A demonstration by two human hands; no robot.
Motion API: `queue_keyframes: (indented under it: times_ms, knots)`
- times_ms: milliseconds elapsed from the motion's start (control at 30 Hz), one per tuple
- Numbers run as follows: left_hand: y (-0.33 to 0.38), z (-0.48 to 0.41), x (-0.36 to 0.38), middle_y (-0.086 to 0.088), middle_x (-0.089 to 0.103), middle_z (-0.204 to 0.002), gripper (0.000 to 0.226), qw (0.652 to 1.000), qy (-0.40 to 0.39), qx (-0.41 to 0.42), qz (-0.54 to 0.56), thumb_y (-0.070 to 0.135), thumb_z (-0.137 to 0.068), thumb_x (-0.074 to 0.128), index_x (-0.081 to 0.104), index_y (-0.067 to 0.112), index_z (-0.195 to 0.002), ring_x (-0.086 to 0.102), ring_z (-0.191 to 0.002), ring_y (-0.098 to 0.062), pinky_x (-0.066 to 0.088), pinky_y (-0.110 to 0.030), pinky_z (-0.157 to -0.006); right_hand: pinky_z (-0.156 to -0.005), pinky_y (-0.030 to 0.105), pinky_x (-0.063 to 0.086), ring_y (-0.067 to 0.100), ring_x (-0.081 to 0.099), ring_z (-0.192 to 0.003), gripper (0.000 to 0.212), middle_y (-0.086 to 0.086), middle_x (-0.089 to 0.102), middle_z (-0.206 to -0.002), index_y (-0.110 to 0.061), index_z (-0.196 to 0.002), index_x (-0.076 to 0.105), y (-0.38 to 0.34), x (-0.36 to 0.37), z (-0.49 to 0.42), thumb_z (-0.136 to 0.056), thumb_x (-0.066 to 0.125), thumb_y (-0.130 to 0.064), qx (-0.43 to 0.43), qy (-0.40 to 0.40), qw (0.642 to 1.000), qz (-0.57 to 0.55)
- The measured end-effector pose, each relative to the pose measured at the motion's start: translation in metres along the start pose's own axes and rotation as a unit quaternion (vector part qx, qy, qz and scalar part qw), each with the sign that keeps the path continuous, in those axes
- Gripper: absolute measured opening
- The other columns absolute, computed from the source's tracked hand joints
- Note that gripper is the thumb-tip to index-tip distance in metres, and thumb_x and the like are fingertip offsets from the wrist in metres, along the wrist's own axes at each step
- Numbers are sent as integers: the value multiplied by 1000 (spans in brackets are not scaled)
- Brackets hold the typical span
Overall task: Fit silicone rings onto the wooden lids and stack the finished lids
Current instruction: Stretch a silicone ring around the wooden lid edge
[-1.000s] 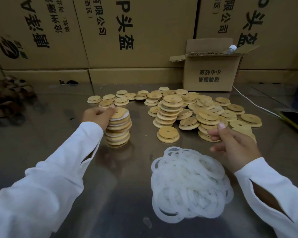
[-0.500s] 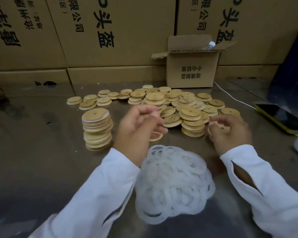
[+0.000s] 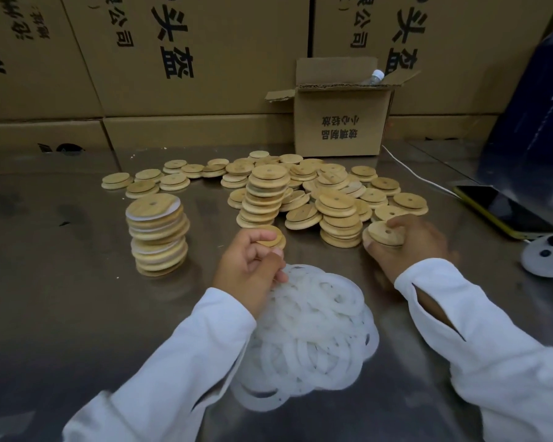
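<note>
Many loose lids [image 3: 300, 180] behind; right hand [image 3: 411, 250] grips lid [image 3: 384, 233], left hand [image 3: 249, 267]: hold unclear.

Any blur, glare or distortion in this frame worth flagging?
Head view: right hand, gripping a lid, is slightly motion-smeared; left hand sharper; metal table shows dull reflections, no harsh glare; wide-angle bending tilts the cardboard boxes at the edges; light dim overall.

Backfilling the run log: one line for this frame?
left hand: curled over ring pile edge, grip unclear | right hand: holds wooden lid | finished stack: standing, untouched
</note>
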State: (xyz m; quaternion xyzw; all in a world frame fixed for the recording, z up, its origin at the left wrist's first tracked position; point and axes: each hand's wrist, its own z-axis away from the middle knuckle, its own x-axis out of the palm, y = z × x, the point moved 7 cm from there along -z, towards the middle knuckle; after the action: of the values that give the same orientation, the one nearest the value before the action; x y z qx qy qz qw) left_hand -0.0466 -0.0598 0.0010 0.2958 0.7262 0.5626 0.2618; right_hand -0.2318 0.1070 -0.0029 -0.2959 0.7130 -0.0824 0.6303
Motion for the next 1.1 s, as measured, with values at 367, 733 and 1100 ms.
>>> queue_keyframes:
  times_ms: [367, 733, 1100]
  knots:
    - [3, -2, -2, -1, 63, -71, 15, 1000, -1, -4, 30, 6, -89, 53, 59, 19, -88, 62, -57, -5, 49, -16, -59, -100, 43, 37, 18, 52, -106, 64, -9, 57, -100, -21, -115, 57, -61, -26, 45, -61, 71, -53, -225, 36, 969, -95]
    - [11, 5, 7, -8, 68, -95, 23, 998, -56, 27, 26, 25, -73, 63, 60, 22, -96, 64, -90, -20, 51, -28, -80, -101, 27, 31, -4, 36, -115, 78, -30, 38, -121, -43, -124, 32, -104, -12, 99, -57, 70, -56, -442, -47, 869, -217]
    - [6, 4, -4, -5, 68, -77, 15, 994, -22, -27, 102, 15, -88, 56, 56, 20, -102, 65, -47, -26, 52, -26, -44, -81, 33, 45, 18, 58, -92, 21, -5, 66, -93, -26, -95, 68, -64, 16, 53, -86, 52, -38, -287, -145, 946, -33]
